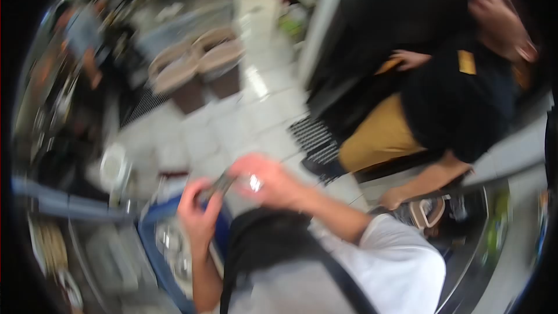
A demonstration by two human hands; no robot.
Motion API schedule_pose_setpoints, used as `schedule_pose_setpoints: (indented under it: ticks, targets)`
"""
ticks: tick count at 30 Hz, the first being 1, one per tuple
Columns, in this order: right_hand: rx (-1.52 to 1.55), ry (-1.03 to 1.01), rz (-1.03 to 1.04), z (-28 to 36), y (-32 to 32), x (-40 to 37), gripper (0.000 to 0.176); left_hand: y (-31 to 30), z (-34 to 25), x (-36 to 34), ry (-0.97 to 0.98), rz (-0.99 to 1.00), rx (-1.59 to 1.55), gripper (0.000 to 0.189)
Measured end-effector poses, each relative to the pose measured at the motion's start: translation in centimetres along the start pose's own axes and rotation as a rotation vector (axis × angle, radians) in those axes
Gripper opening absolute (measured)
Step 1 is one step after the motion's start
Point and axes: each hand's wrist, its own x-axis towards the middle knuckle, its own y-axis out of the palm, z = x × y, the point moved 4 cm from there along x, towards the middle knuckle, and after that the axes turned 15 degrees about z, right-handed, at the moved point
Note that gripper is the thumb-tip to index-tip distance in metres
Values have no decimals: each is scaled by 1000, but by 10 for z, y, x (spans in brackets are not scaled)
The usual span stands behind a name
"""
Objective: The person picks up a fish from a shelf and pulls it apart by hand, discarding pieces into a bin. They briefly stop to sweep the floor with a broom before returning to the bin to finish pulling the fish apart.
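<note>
My left hand point(199, 212) is in front of my apron, its thumb and fingers curled around one end of a small dark grey object point(222, 184). Blur hides what kind of object it is. My right hand point(267, 181) is closed beside the object's other end. A shiny, clear-looking thing point(254, 183) shows at that hand; I cannot make out whether it is plastic or glass. Just beyond and below my left hand is a blue bin point(152, 214) with clear, round-looking items point(173, 250) inside.
A person in a black shirt point(453, 102) and tan trousers bends close on my right, one hand near a counter. Two brown bins with beige rims point(174, 70) stand on the tiled floor point(200, 134). Another person in blue point(84, 32) is far left. A white bucket point(115, 166) stands at left.
</note>
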Motion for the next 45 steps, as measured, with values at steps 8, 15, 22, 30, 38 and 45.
schedule_pose_setpoints:
  ticks: [8, 15, 22, 30, 38, 45]
  targets:
    - [-9, 32, 130, -7, -9, -13, 26, 23, 15, 6, -52, 71, -105, 26]
    - [-110, -3, 100, -12, -2, -12, 22, 25, 17, 17, -13, 82, -5, 32]
    - [-98, 48, 199, 0, 7, 1, 24, 11, -2, 10, -54, 49, 198, 34]
    - [27, 70, 445, -9, 13, 17, 21, 1, 2, 7, -71, 122, 243, 26]
    - [159, 96, 561, -21, 11, 24, 20, -2, 20, 0, -128, 241, 151, 25]
    - [244, 94, 661, -23, -2, 18, 18, 11, 19, 2, -192, 302, -80, 23]
